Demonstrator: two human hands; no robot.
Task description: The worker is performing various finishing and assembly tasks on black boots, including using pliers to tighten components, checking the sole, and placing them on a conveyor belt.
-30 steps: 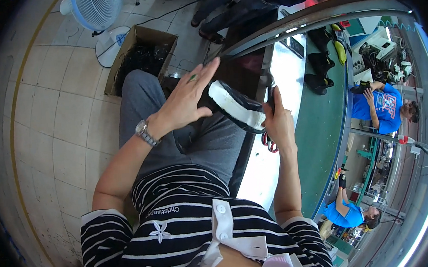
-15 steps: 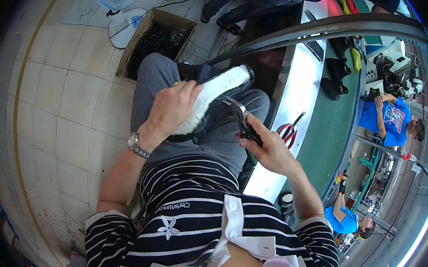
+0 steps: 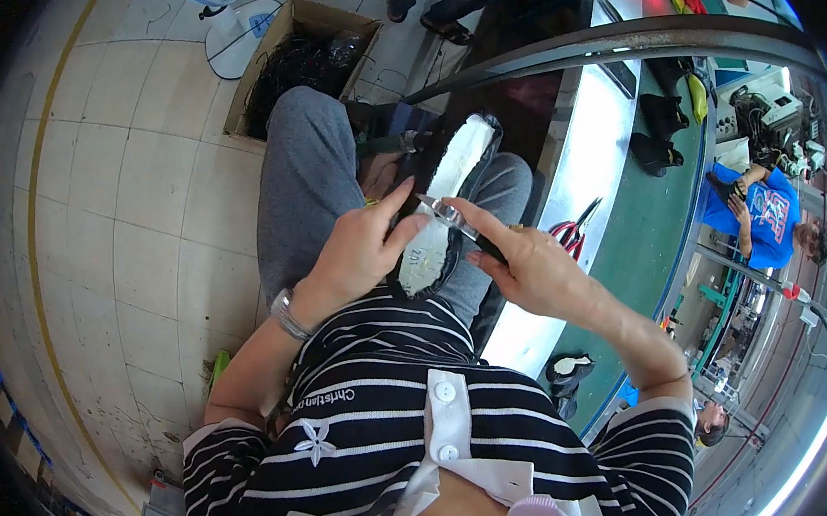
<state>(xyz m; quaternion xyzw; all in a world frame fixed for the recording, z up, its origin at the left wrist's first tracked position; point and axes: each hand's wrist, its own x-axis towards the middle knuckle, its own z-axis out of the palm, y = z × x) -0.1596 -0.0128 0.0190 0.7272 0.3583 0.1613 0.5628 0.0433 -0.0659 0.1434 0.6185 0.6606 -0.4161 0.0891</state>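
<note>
A lasted shoe (image 3: 464, 159) lies sole up across my lap, its bottom whitish with black upper material around the edge. My right hand (image 3: 539, 264) is closed on a pair of pincers (image 3: 443, 212), dark in the handle with a shiny metal head. The pincers' head is over the middle of the shoe, by its left edge. Beside that edge is my left hand (image 3: 360, 243), index finger and thumb stretched apart. The thumb reaches the shoe's edge near the metal head; the other fingers are partly hidden.
A bench (image 3: 525, 346) with a metal edge and green top runs along my right. On it are red-handled pliers (image 3: 570, 235), black shoes (image 3: 655, 152) and another white-bottomed shoe (image 3: 569, 366). Ahead stand a carton (image 3: 243, 116) of black scraps and a fan (image 3: 225, 31). People work beyond the bench.
The shoe has turned more upright and come lower onto my lap. My left hand has loosened from its side and moved right; the pincers have come over its sole.
</note>
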